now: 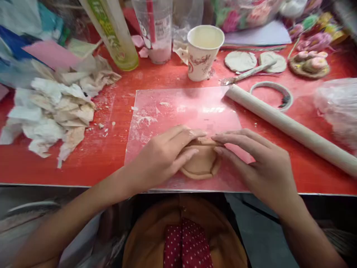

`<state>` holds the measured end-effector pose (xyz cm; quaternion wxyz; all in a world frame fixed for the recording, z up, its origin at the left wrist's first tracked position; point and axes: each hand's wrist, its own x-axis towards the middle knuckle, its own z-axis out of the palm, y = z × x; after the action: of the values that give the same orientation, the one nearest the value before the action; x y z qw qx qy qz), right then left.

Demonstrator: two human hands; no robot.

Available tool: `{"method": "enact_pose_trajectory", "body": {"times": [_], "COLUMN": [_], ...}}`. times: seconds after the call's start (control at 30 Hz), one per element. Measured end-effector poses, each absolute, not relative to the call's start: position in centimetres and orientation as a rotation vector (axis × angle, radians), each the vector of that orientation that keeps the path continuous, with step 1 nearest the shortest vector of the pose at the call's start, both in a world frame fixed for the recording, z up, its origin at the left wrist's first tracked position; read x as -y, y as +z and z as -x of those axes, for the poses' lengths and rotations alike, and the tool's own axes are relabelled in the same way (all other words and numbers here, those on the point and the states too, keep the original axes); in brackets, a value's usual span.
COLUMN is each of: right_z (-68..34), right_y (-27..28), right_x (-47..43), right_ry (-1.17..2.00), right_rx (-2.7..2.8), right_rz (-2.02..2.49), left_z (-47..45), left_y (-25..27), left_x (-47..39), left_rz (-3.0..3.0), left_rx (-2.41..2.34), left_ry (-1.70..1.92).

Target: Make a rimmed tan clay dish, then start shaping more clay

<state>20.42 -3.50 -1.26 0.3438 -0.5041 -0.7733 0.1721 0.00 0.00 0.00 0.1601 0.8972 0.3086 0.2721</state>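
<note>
A small round dish of tan clay (199, 160) with a low raised rim lies on a clear plastic sheet (156, 126). There are seams in its rim at the far side and the lower right. My left hand (160, 158) curls around the dish's left side, fingers over the far rim and thumb reaching inside. At the upper right, my right hand (259, 160) pinches the rim between thumb and fingers. The fingertips of both hands nearly meet at the far edge and hide part of the rim.
A long rolling pin (292, 128) lies at right beside a tape ring (272, 95) and a brush (248, 73). Behind the sheet stand a paper cup (205, 54), a plastic cup (157, 33) and a green-labelled bottle (111, 33). Crumpled tissues (55, 111) are heaped at left.
</note>
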Motion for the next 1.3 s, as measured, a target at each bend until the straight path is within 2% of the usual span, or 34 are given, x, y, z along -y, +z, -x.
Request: {"method": "enact_pose_trajectory", "body": {"times": [0.17, 0.47, 0.67, 0.83, 1.0, 1.2, 1.3], "right_z": [-20.8, -20.7, -20.7, -20.2, -19.5, -19.4, -19.7], "right_y": [-0.2, 3.1, 6.1, 7.4, 8.5, 8.1, 6.9], "right_x": [4.3, 5.7, 4.3, 2.0, 0.0, -3.3, -4.5], "right_ry": [0.501, 0.573, 0.498, 0.708, 0.760, 0.860, 0.922], "right_rx": [1.992, 1.993, 2.005, 1.931, 1.909, 2.012, 2.037], "right_rz": [1.307, 1.242, 1.199, 1.150, 1.129, 1.258, 1.337], "left_z": [0.3, 0.9, 1.3, 1.8, 2.4, 2.1, 1.3], "left_y": [0.3, 4.3, 6.8, 8.9, 10.9, 10.3, 8.8], "left_x": [0.2, 2.0, 1.5, -0.4, -2.5, -5.4, -6.4], "left_rz": [-2.541, -2.477, -2.367, -2.293, -2.264, -2.272, -2.254], "left_rx": [-0.912, -0.947, -1.011, -1.025, -1.059, -1.090, -1.062], "left_ry": [0.682, 0.767, 0.822, 0.830, 0.700, 0.445, 0.429]}}
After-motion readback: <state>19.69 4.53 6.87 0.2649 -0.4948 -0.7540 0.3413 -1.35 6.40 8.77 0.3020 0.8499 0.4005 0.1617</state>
